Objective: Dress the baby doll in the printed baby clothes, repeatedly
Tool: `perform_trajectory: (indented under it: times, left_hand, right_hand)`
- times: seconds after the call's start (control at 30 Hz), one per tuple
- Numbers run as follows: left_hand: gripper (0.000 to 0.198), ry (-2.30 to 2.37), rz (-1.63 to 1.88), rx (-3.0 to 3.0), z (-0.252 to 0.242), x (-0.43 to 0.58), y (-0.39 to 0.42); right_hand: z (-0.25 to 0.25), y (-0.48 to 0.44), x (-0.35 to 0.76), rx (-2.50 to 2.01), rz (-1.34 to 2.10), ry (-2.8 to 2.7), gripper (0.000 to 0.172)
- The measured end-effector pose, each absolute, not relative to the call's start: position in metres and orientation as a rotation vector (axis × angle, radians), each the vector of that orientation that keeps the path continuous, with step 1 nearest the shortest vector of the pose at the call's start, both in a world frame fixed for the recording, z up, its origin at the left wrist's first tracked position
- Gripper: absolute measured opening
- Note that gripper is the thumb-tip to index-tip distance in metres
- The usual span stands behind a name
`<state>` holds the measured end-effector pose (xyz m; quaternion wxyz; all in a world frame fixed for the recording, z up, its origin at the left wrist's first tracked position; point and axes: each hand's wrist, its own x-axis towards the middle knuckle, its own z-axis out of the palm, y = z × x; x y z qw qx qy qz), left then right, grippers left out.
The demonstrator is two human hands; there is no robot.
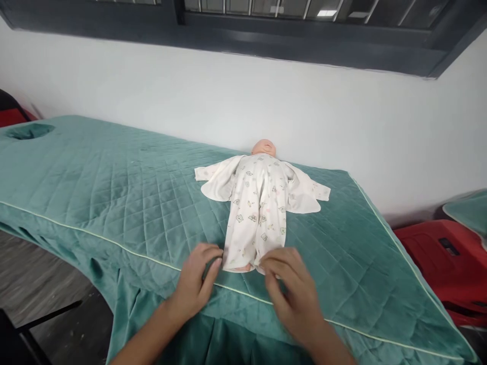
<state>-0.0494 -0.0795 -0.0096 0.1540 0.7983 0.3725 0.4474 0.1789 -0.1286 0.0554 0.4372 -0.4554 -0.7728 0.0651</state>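
A baby doll lies on its back in a white shirt with its front panels spread open and its sleeves stretched out sideways. White printed baby trousers cover its belly and legs, with a little of the feet showing at the hems. My left hand is beside the left hem, its thumb and forefinger pinched together at the cloth's edge. At the other hem, my right hand has its fingers curled over the cloth in a pinch; the fingertips partly hide the grip.
The doll rests on a massage bed with a green quilted cover, its head near the white wall. A face hole opens at the far left. Red plastic chairs stand beyond the right edge. A dark window frame runs above.
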Motion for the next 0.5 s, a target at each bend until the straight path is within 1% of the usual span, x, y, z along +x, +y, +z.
perform_trajectory:
  times: [0.07, 0.13, 0.2, 0.27, 0.37, 0.5]
  left_hand:
    - [0.021, 1.188, 1.261, 2.304, -0.005, -0.05, -0.055]
    - [0.024, 1.296, 1.185, 2.386, -0.001, -0.044, -0.025]
    - [0.035, 1.325, 1.072, 2.501, 0.003, -0.034, 0.007]
    - [0.041, 1.269, 0.983, 2.604, 0.006, -0.02, 0.037]
    - [0.041, 1.123, 0.866, 2.667, 0.011, -0.004, 0.07]
    - [0.04, 0.961, 0.699, 2.608, 0.019, 0.003, 0.092]
  right_hand:
    - [0.051, -0.109, 0.199, -1.207, 0.1, -1.829, 0.023]
    - [0.041, -0.079, 0.224, -1.368, 0.0, -1.754, 0.022]
    - [0.028, -0.043, 0.249, -1.504, -0.08, -1.737, 0.028]
    - [0.018, -0.01, 0.267, -1.598, -0.07, -1.804, 0.031]
    - [0.015, 0.019, 0.275, -1.558, -0.007, -1.997, 0.033]
    - [0.018, 0.025, 0.269, -1.464, 0.062, -2.14, 0.04]
